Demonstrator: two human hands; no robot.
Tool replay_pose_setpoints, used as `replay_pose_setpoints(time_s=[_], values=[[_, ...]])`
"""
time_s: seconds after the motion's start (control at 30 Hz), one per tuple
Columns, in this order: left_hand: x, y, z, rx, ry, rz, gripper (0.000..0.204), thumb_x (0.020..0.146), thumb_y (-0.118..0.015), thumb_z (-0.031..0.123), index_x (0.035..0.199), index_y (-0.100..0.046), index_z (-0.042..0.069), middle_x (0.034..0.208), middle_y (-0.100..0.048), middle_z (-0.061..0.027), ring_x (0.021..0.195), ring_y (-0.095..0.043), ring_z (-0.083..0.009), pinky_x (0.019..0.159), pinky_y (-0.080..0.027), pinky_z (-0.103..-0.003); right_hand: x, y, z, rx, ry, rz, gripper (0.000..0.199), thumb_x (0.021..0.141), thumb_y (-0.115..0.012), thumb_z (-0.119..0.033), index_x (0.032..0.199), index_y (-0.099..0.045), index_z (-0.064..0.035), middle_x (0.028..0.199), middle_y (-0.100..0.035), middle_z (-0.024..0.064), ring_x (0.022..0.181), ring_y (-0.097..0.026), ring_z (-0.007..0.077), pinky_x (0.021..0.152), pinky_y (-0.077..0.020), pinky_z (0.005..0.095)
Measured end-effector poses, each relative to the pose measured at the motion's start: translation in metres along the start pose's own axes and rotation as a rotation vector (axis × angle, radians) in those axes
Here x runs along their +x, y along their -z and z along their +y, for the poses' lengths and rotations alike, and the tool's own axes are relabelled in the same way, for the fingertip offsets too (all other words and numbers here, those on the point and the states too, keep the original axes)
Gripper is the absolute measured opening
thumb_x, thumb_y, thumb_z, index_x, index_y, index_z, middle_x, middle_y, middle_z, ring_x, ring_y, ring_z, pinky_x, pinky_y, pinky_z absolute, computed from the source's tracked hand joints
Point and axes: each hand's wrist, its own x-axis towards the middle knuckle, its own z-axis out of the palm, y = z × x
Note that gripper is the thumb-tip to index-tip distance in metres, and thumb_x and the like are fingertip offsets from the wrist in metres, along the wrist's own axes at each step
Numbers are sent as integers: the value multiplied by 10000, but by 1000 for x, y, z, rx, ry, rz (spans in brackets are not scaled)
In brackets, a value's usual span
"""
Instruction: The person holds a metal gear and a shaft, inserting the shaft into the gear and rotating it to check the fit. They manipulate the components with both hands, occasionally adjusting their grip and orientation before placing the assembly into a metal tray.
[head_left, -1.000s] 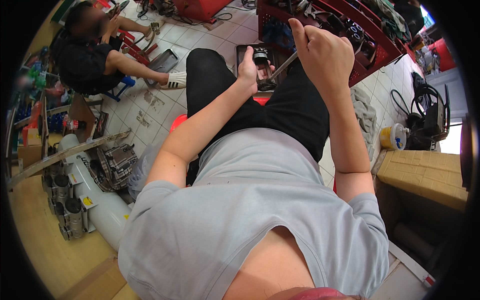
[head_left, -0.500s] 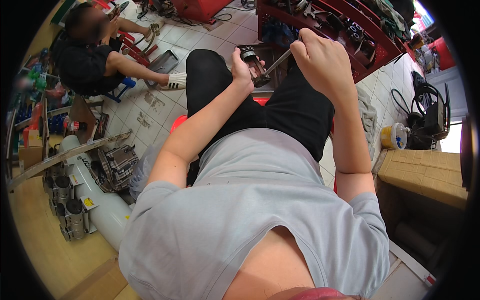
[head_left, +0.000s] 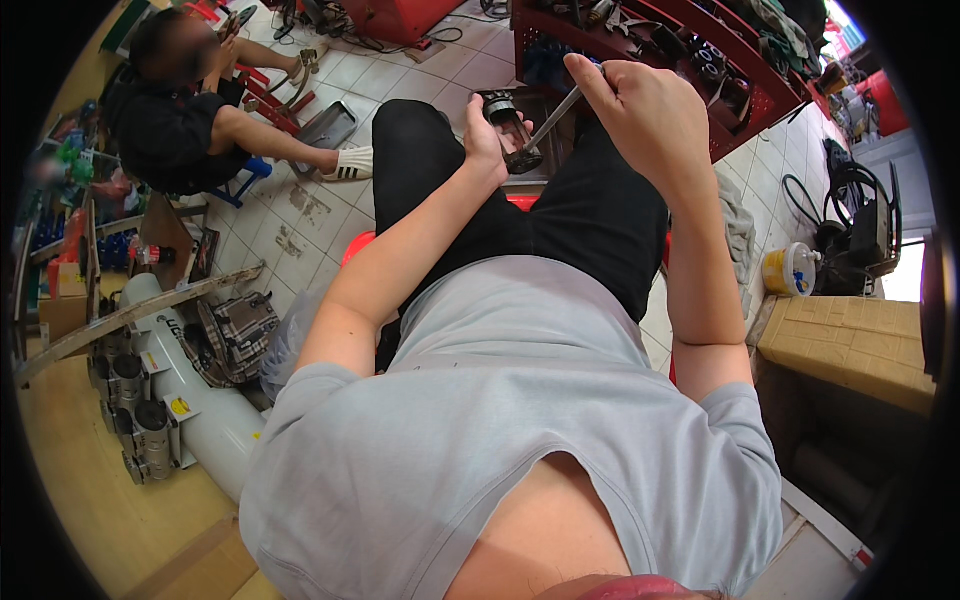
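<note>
In front of my lap, my left hand (head_left: 486,140) holds a metal part that looks like a piston with its connecting rod (head_left: 498,104). The round ringed end is at the top, and the dark end (head_left: 522,160) points toward me. My right hand (head_left: 655,112), higher and to the right, is closed around the upper end of a long grey metal tool, seemingly a wrench (head_left: 556,122). The tool slants down left, its lower tip at the dark end of the part. My right thumb sticks out past the tool; the grip itself is partly hidden.
Beyond my knees are a metal tray (head_left: 565,105) and a red tool cart (head_left: 735,120) laden with parts. A person (head_left: 165,110) sits at the far left by another tray (head_left: 328,126). At right are a yellow-and-white bucket (head_left: 788,271) and a cardboard box (head_left: 850,345); a white tank (head_left: 205,400) lies left.
My right hand has shifted slightly, its thumb now extended out to the left, and the tool stands a little steeper. My left hand and the piston part have barely moved.
</note>
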Motion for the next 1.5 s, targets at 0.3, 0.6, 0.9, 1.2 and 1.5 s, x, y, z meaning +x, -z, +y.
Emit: replay_pose_setpoints(time_s=[0.3,0.6,0.9,1.2,1.5], values=[[-4,-1,-5,103,-64,5,608,938,-394,621,1041,-534,38,840,-594,-116,716,-645,-268,630,-531,-397,-2,-3,-6,8,-25,6,622,947,-483,-534,566,-560,-48,506,-502,157,527,-543,353,525,-419,433],[15,9,-9,168,52,-39,602,912,-407,635,1048,-546,65,816,-603,-118,662,-640,-265,573,-533,-398,9,-13,4,54,242,-42,335,915,-540,-303,721,-564,-30,619,-566,190,628,-585,391,589,-448,455],[121,-10,45,337,142,-236,673,953,-331,583,1108,-539,-38,924,-616,-152,776,-648,-261,667,-564,-428,82,-33,20,56,278,-106,182,855,-526,-158,789,-516,11,701,-590,240,730,-608,421,682,-470,500],[166,-11,74,723,436,-373,611,927,-468,626,1091,-554,43,856,-629,-92,711,-649,-183,594,-570,-328,144,-103,39,122,481,-163,110,790,-574,-111,793,-514,-19,713,-593,170,744,-611,337,702,-456,427],[251,56,42,1234,86,-144,516,660,-865,340,1017,-655,32,760,-673,-57,622,-652,-143,544,-504,-279,174,-222,124,60,127,-303,230,814,-586,-282,780,-619,-57,673,-622,181,658,-627,381,569,-488,476]])
